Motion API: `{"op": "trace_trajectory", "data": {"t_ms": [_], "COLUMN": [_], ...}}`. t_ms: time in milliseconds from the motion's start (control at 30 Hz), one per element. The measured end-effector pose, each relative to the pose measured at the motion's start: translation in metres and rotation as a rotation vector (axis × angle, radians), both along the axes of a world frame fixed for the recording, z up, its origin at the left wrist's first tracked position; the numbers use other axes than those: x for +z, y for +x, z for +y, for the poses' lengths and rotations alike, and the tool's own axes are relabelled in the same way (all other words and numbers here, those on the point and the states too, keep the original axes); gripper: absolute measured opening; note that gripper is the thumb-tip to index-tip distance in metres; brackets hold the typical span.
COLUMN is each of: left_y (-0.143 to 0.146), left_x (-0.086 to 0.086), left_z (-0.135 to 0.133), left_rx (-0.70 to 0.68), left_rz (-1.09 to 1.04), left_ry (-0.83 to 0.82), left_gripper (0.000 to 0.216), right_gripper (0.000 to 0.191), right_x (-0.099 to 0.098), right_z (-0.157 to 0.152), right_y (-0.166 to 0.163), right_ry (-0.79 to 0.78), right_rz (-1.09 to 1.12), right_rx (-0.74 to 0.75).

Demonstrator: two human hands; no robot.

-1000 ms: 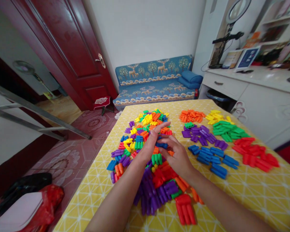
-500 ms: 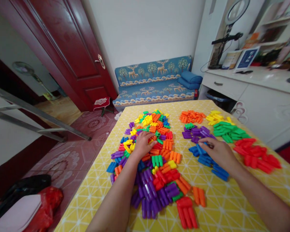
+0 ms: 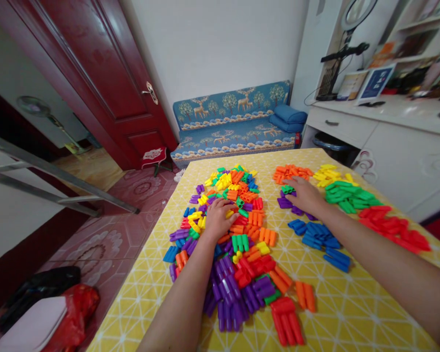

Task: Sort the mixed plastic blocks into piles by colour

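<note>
On the left of the table lies a large mixed heap of plastic tube-shaped building blocks [image 3: 225, 283] in purple, red, orange, yellow, green and blue. My left hand [image 3: 220, 217] rests on the middle of this heap, thumb and fingers apart, with a yellow block [image 3: 229, 213] showing between them. My right hand [image 3: 305, 194] reaches over the purple blocks [image 3: 285, 202], its thumb and fingers spread around a green block [image 3: 287, 188] lying on that pile. Whether the fingers touch the green block I cannot tell.
Single-colour piles lie on the right: orange [image 3: 291, 172], yellow [image 3: 327, 176], green [image 3: 354, 196], red [image 3: 392, 227] and blue [image 3: 317, 235]. The table has a yellow patterned cloth [image 3: 132, 313]. Beyond are a blue sofa [image 3: 227, 129] and a white cabinet [image 3: 396, 161].
My right hand has moved from the blue pile, away from me and leftward, to the green block on the purple pile. My left hand has stayed at the mixed heap, its fingers shifting slightly.
</note>
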State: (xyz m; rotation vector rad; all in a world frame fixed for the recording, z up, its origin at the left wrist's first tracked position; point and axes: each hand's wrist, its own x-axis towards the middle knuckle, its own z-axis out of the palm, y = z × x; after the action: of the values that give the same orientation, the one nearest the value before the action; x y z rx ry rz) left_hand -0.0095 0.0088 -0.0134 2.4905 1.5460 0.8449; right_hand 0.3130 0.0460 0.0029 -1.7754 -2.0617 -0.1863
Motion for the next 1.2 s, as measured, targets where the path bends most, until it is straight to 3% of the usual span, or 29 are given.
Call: {"op": "trace_trajectory", "data": {"t_ms": [167,333,467,600,733,900,1067,1200], "left_y": [0.000,0.000,-0.001,-0.001,0.000,-0.001,-0.001,-0.001], "left_x": [0.000,-0.001,-0.001,0.001,0.002,0.001,0.001,0.001], "left_z": [0.000,0.001,0.000,-0.002,-0.002,-0.001,-0.001,0.000], "left_rx": [0.011,0.015,0.010,0.011,0.016,0.016,0.010,0.015], "left_rz": [-0.010,-0.003,-0.006,-0.006,-0.005,-0.010,-0.013,-0.012], "left_ry": [-0.006,-0.017,-0.022,-0.035,-0.037,-0.038,-0.034,-0.026], "left_gripper": [0.024,0.026,0.027,0.028,0.029,0.027,0.026,0.026], "right_gripper": [0.041,0.028,0.024,0.025,0.026,0.025,0.024,0.021], "right_x": [0.000,-0.003,-0.003,0.001,0.000,-0.014,-0.012,0.010], "right_z": [0.021,0.016,0.013,0.010,0.000,-0.014,-0.017,-0.028], "right_y": [-0.007,0.007,0.038,0.083,0.122,0.145,0.121,0.050], "right_ry": [-0.138,-0.046,0.072,0.120,0.126,0.077,0.237,0.338], "right_rz": [-0.092,-0.087,0.017,0.076,0.039,-0.090,0.056,0.296], "right_rx": [-0.044,0.016,-0.012,-0.157,-0.310,-0.299,-0.239,-0.061]}}
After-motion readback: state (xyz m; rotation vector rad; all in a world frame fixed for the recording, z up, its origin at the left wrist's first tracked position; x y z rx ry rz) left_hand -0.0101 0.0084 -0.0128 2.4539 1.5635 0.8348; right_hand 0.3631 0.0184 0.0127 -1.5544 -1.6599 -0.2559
